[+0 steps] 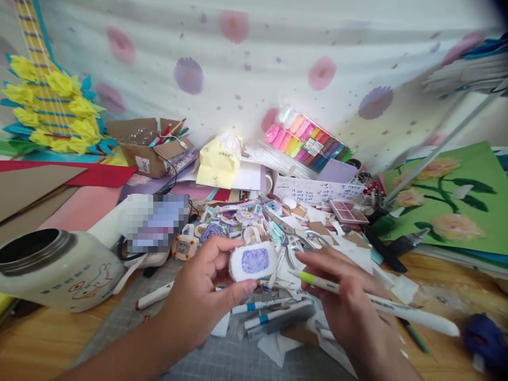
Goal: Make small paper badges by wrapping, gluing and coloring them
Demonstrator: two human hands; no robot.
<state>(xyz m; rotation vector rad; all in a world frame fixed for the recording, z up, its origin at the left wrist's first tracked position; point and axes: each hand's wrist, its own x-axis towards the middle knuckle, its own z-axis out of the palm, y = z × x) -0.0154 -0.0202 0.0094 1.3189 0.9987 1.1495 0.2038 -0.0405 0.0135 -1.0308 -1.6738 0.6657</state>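
Between the thumb and fingers of my left hand [198, 288] is a small white rounded paper piece [262, 271] with a purple scribbled rectangle on its face. My right hand [349, 301] grips a white marker pen [408, 311] with a lime-green band; its tip points left, close to the white piece but apart from it. Beneath and behind both hands lies a heap of small decorated paper cutouts [212, 230]. A pair of scissors [293, 230] rests on that heap. More markers with blue bands [264, 306] lie below my hands on the grey cutting mat [130, 336].
A pale painted jar [87, 278] stands at the left, beside a blurred-out device [159, 222]. Behind are a cardboard box [145, 153] of pencils and a pack of coloured clay [309, 140]. At right are a glue gun [397, 248] and a green flower picture [456, 196].
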